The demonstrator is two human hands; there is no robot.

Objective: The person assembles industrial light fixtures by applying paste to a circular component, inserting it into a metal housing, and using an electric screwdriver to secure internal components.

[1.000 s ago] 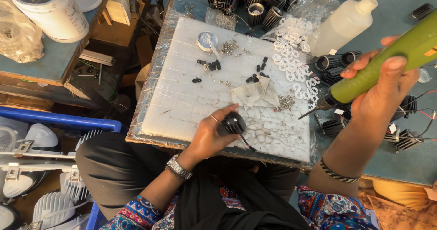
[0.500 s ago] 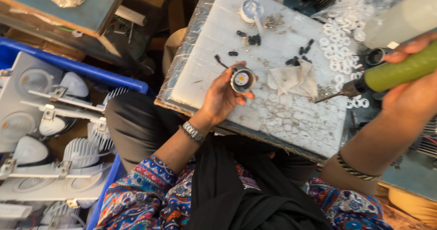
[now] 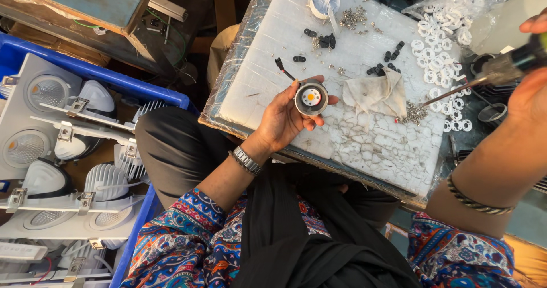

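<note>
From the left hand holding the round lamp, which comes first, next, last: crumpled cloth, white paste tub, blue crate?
1. Crumpled grey-white cloth, just right of the left hand.
2. Small white paste tub, at the board's top.
3. Blue plastic crate, far left.

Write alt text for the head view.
The left hand holds a round lamp housing over a white foam board; the right hand grips a screwdriver. A blue crate of lamp fixtures sits at left.
</note>
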